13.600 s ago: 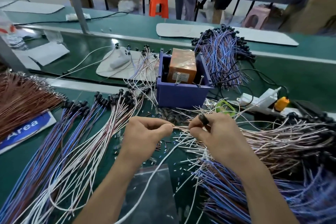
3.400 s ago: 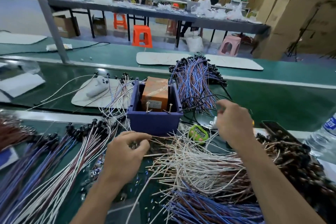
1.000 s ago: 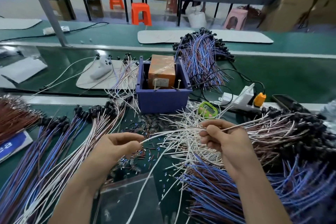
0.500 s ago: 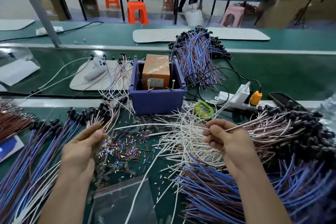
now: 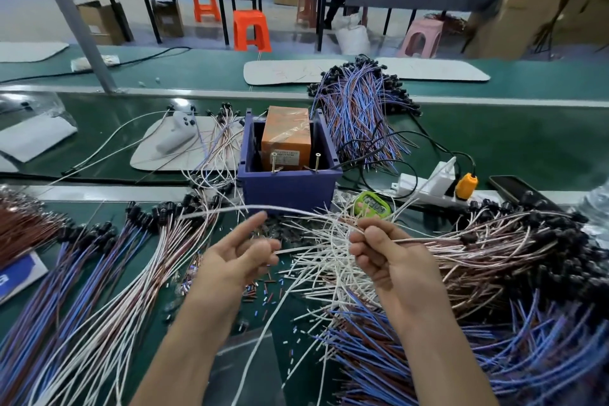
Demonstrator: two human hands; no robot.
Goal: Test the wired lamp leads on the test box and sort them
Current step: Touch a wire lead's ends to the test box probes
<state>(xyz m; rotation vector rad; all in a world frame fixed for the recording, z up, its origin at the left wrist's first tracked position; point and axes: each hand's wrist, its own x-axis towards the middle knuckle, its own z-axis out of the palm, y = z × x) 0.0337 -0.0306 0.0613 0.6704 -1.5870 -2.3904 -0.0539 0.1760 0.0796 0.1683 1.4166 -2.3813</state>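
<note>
Brown leads (image 5: pixel 19 227) fan out at far left, by sorted blue and white leads (image 5: pixel 82 277) lying diagonally, black lamp caps pointing up-right. Left hand (image 5: pixel 237 260) is raised mid-frame, palm toward camera: index finger straight and pointing up-right, other fingers curled, thumb pinching the tip of a short strand (image 5: pixel 313 246). That strand runs roughly level, left-right, to the right hand. White lead (image 5: pixel 230 208) arcs above the left index finger without touching it, long axis left-right, free end pointing left over the sorted caps.

Test box (image 5: pixel 286 188) sits just behind the hands: blue bin, orange unit (image 5: pixel 286 133) inside, two screws standing upright at its front edge. Right hand (image 5: pixel 389 260) has its fingers curled, thumb and forefinger gripping the white lead and a pinkish wire going right into the unsorted pile (image 5: pixel 510 257). Whether these are one lead, can't tell. Blue-brown pile (image 5: pixel 461 359) fills lower right.

Open green mat (image 5: pixel 155 323) shows only between and below the forearms, littered with cut insulation bits (image 5: pixel 263 293); wires crowd both sides.
</note>
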